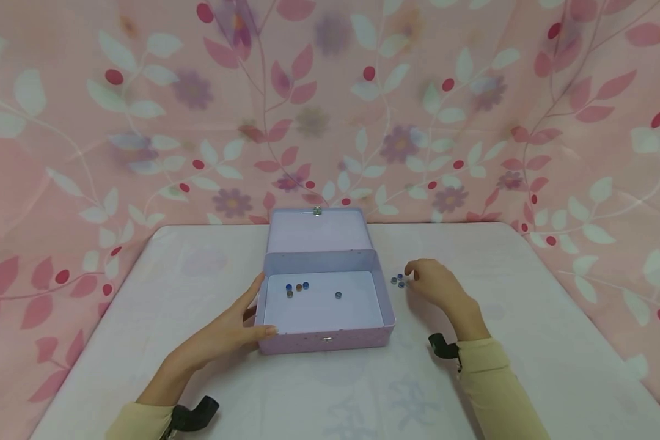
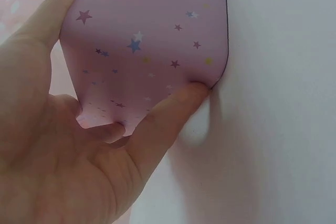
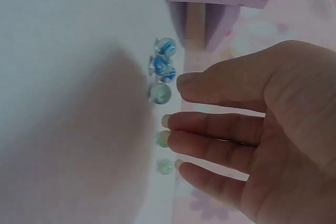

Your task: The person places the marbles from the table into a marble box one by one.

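Observation:
An open lilac tin box (image 1: 324, 342) stands on the table, its hinged lid (image 1: 319, 231) raised at the back. My left hand (image 1: 220, 336) holds its left end, with the thumb at the front corner and the fingers spread along the side; stars decorate that wall in the left wrist view. Several glass marbles lie inside, including a blue marble (image 1: 305, 285) and a grey-looking marble (image 1: 338, 295). Right of the box, my right hand (image 1: 437, 284) hovers beside more marbles, its fingers loosely bent. In the right wrist view, a greenish clear marble (image 3: 160, 93) lies near the thumb tip, and nothing shows in the grasp.
A white cloth covers the table (image 1: 198, 263). Behind it hangs a pink curtain (image 1: 330, 122) with leaves and flowers. Black wrist mounts sit at both cuffs, such as the left mount (image 1: 195, 415).

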`<state>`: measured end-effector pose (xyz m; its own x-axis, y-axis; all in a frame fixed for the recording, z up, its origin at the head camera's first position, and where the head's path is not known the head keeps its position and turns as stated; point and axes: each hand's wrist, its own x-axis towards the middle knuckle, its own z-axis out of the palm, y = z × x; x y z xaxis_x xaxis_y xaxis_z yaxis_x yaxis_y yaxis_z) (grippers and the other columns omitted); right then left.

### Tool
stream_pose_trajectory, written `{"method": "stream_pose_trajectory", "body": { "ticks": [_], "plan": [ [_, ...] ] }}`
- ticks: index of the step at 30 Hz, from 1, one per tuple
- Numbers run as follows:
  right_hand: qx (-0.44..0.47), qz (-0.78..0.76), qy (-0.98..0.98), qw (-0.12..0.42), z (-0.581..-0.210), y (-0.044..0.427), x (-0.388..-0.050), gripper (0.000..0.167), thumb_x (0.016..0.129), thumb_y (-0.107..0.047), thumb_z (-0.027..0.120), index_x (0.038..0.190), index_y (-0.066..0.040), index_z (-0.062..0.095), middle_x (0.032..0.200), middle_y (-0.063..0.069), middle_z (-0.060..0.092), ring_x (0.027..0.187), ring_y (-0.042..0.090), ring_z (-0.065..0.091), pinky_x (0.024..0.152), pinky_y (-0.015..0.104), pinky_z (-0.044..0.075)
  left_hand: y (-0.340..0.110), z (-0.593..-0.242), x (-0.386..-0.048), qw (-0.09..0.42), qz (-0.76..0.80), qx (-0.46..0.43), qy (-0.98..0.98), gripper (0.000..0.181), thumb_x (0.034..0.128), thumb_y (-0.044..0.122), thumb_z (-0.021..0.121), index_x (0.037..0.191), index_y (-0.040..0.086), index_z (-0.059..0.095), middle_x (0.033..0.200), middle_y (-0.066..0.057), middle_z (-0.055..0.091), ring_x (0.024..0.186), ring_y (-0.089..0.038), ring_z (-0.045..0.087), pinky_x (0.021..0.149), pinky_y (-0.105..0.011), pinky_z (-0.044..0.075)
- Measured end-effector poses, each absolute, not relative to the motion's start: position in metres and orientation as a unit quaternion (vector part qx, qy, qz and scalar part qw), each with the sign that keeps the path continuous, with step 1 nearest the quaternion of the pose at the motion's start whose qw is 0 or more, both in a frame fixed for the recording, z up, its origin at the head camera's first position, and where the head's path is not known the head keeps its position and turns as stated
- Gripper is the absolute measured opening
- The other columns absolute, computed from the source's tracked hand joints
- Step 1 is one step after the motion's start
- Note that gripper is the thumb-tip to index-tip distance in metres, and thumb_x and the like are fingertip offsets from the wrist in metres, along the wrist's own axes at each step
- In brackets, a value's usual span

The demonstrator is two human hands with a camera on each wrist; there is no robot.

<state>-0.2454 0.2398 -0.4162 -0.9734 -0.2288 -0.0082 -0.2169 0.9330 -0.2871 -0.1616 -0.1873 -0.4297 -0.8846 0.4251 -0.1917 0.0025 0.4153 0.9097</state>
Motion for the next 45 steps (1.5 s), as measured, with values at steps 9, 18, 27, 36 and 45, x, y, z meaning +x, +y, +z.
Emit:
{"method": "stream_pose_trajectory", "body": {
  "ticks": [9,18,27,36,45],
  "plan": [
    [-0.110,-0.136,0.984,0.047,-0.426,0.235,-0.247,0.014,0.087,-0.007,0.060,0.094,-0.006,0.072,0.087,0.008,0.069,0.079,0.023,0.060,0.074,0.043,0.052,-0.188,-0.432,-0.162,0.205,0.523,0.130,0.817,0.108,0.0890,0.036,0.074,0.157,0.043,-0.010,0.168,-0.002,-0.011,0.152,-0.046,0.011,0.117,-0.067,0.019],
    [-0.112,-0.116,0.986,0.045,-0.423,0.234,-0.244,0.012,0.087,-0.005,0.059,0.090,-0.005,0.070,0.087,0.009,0.068,0.079,0.024,0.059,0.073,0.044,0.052,-0.187,-0.430,-0.162,0.202,0.523,0.133,0.817,0.107,0.0890,0.036,0.074,0.156,0.044,-0.010,0.168,-0.002,-0.010,0.152,-0.046,0.012,0.119,-0.064,0.018],
    [-0.141,-0.138,0.980,-0.012,-0.410,0.230,-0.239,0.014,0.084,-0.007,0.062,0.094,-0.006,0.072,0.084,0.005,0.065,0.076,0.020,0.056,0.069,0.038,0.049,-0.188,-0.430,-0.160,0.198,0.520,0.134,0.820,0.108,0.0887,0.037,0.074,0.157,0.043,-0.009,0.168,-0.003,-0.010,0.152,-0.045,0.013,0.119,-0.063,0.018],
    [-0.193,-0.155,0.965,-0.086,-0.384,0.210,-0.222,0.009,0.082,-0.006,0.067,0.090,-0.010,0.070,0.078,0.000,0.058,0.074,0.016,0.053,0.067,0.033,0.045,-0.189,-0.431,-0.161,0.192,0.520,0.137,0.821,0.107,0.0891,0.037,0.074,0.157,0.043,-0.009,0.169,-0.004,-0.009,0.152,-0.045,0.014,0.119,-0.064,0.019],
    [-0.235,-0.185,0.947,-0.116,-0.375,0.189,-0.207,0.011,0.086,-0.006,0.069,0.093,-0.015,0.070,0.087,-0.006,0.062,0.084,0.015,0.059,0.074,0.031,0.052,-0.188,-0.432,-0.162,0.194,0.520,0.140,0.820,0.106,0.0892,0.037,0.073,0.156,0.045,-0.009,0.169,-0.004,-0.009,0.152,-0.045,0.013,0.118,-0.064,0.020]
  ]
}}
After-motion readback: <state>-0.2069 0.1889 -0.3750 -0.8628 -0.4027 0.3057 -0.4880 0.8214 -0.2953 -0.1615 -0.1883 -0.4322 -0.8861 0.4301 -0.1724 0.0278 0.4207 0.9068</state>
